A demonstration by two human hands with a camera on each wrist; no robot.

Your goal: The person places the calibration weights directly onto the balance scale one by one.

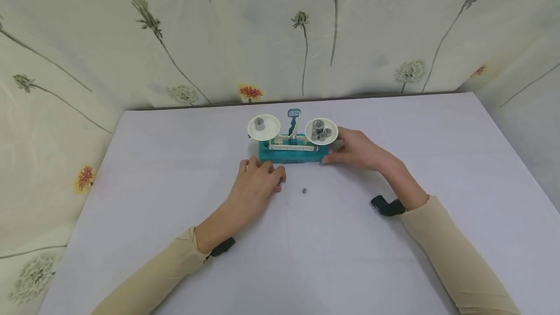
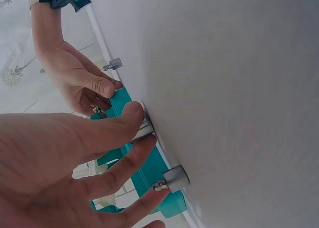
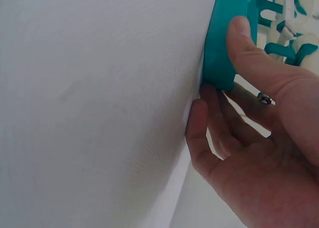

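Note:
A teal balance scale (image 1: 293, 156) with two white pans stands in front of me. One metal weight (image 1: 259, 124) sits in its left pan (image 1: 270, 133), and several weights (image 1: 318, 126) crowd the right pan (image 1: 333, 136). Just in front of the base, my left hand (image 1: 255, 183) pinches a metal weight (image 2: 143, 130) between thumb and index finger. Another knobbed weight (image 2: 176, 178) stands by its other fingers, hidden in the head view. My right hand (image 1: 360, 151) grips the base's right end, thumb (image 3: 242, 35) on the front and fingers around the side.
A small weight (image 1: 304, 190) lies on the white tabletop (image 1: 306, 247), a little in front of the scale. Behind the table's far edge hangs a flower-printed curtain (image 1: 262, 38). Dark wrist devices (image 1: 387, 206) sit at both cuffs.

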